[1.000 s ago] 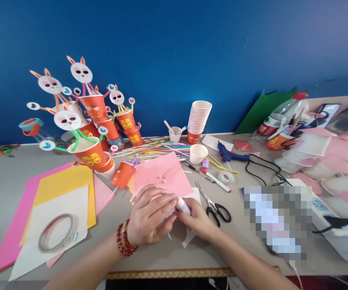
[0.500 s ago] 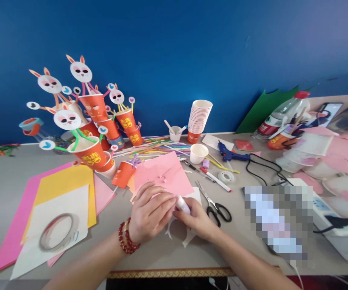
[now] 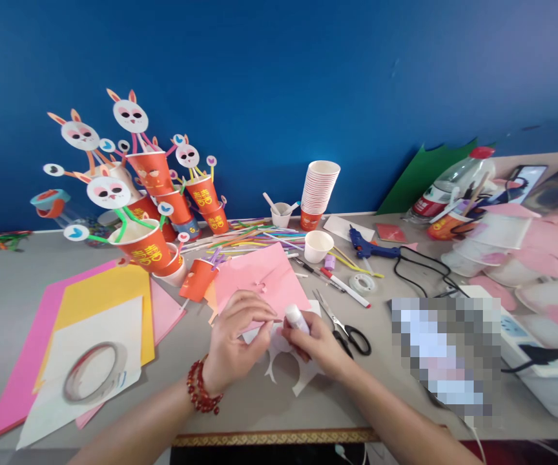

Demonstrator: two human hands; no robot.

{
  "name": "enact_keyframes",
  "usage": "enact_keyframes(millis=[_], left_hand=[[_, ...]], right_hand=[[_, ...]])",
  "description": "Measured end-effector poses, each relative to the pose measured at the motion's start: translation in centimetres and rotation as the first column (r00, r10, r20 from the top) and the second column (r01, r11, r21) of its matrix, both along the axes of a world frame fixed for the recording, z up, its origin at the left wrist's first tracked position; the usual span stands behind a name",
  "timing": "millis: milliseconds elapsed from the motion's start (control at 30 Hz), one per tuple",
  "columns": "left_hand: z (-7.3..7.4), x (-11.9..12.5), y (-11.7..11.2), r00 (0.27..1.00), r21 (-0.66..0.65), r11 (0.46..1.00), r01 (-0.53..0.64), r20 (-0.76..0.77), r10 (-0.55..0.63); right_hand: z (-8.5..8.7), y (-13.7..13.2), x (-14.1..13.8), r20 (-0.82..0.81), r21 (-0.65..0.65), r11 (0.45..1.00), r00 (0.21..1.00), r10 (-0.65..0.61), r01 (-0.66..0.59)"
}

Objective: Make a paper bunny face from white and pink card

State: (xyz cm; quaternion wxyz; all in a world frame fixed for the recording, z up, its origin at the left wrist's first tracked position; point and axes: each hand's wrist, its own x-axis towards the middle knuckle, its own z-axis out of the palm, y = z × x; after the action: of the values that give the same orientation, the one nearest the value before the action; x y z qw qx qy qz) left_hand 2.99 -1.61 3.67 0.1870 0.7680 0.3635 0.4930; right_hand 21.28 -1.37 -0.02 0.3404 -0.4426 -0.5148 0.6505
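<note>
My right hand (image 3: 316, 339) grips a white glue stick (image 3: 296, 318), its pale end tilted up. Thumb and forefinger of my left hand (image 3: 243, 332) come together just left of the glue stick, in a pinch; whatever may be between the tips is too small to make out. Under both hands lies white paper with curved cut-outs (image 3: 303, 378). Beyond them is a pink sheet (image 3: 279, 278) with small scraps on it. Black-handled scissors (image 3: 351, 336) rest to the right of my right hand.
Red paper cups with rabbit faces (image 3: 146, 248) stand at left, near coloured paper sheets (image 3: 99, 284) and a tape roll (image 3: 90, 371). A cup stack (image 3: 320, 187), a blue glue gun (image 3: 371, 247) and markers (image 3: 347, 287) lie further back. A power strip (image 3: 526, 342) is at right.
My left hand has drawn slightly back from the glue stick, its fingers now in a pinch. The glue stick's end is more exposed and sits a little further right.
</note>
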Motion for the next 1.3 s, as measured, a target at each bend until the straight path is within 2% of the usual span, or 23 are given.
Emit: enact_keyframes(millis=[100, 167, 233, 300, 367, 433, 533, 600, 700, 800, 933, 1167, 1300], left_hand=[[-0.1, -0.2, 0.4, 0.991, -0.198, 0.979, 0.054, 0.131, -0.029], [-0.3, -0.3, 0.7, 0.98, -0.286, 0.955, 0.084, 0.198, -0.027], [-0.5, -0.5, 0.7, 0.977, -0.328, 0.941, 0.086, 0.213, -0.015], [-0.6, -0.6, 0.6, 0.984, -0.33, 0.942, 0.063, 0.176, -0.004], [-0.6, -0.6, 0.5, 0.991, -0.324, 0.945, 0.049, 0.134, -0.006], [-0.7, -0.6, 0.4, 0.992, -0.337, 0.939, 0.061, 0.125, -0.019], [-0.8, -0.3, 0.3, 0.988, -0.374, 0.923, 0.094, 0.152, -0.039], [-0.7, 0.0, 0.3, 0.982, -0.399, 0.909, 0.117, 0.183, -0.046], [-0.4, 0.6, 0.0, 0.977, -0.413, 0.901, 0.132, 0.21, -0.047], [0.2, 1.0, -0.5, 0.983, -0.363, 0.927, 0.094, 0.183, -0.028], [0.6, 1.2, -1.1, 0.987, -0.304, 0.951, 0.051, 0.161, -0.001], [0.7, 0.9, -1.5, 0.987, -0.298, 0.954, 0.026, 0.162, 0.024], [0.8, 0.5, -1.5, 0.986, -0.301, 0.954, 0.012, 0.162, 0.039]], right_hand=[[-0.1, 0.6, 0.5, -0.053, -0.024, 0.989, 0.988, -0.145, 0.144], [0.3, 1.0, 0.9, -0.113, -0.006, 0.965, 0.958, -0.262, 0.263], [1.2, 1.4, 1.5, -0.199, 0.031, 0.928, 0.912, -0.359, 0.372], [2.0, 1.4, 2.5, -0.265, 0.094, 0.894, 0.877, -0.401, 0.438], [2.4, 1.1, 3.7, -0.235, 0.192, 0.891, 0.901, -0.365, 0.412], [2.3, 0.3, 4.8, -0.107, 0.289, 0.91, 0.954, -0.278, 0.298], [1.4, -1.2, 5.4, 0.049, 0.343, 0.922, 0.977, -0.206, 0.177], [1.0, -2.1, 5.0, 0.07, 0.33, 0.925, 0.973, -0.222, 0.187], [1.2, -2.8, 3.4, 0.033, 0.242, 0.932, 0.958, -0.286, 0.27], [2.1, -2.9, 1.6, -0.053, 0.148, 0.941, 0.952, -0.301, 0.305], [2.4, -2.8, 0.0, -0.149, 0.071, 0.956, 0.951, -0.272, 0.285], [1.7, -2.9, -1.3, -0.218, 0.007, 0.952, 0.929, -0.297, 0.306], [2.1, -3.0, -0.7, -0.156, 0.082, 0.937, 0.933, -0.325, 0.34]])
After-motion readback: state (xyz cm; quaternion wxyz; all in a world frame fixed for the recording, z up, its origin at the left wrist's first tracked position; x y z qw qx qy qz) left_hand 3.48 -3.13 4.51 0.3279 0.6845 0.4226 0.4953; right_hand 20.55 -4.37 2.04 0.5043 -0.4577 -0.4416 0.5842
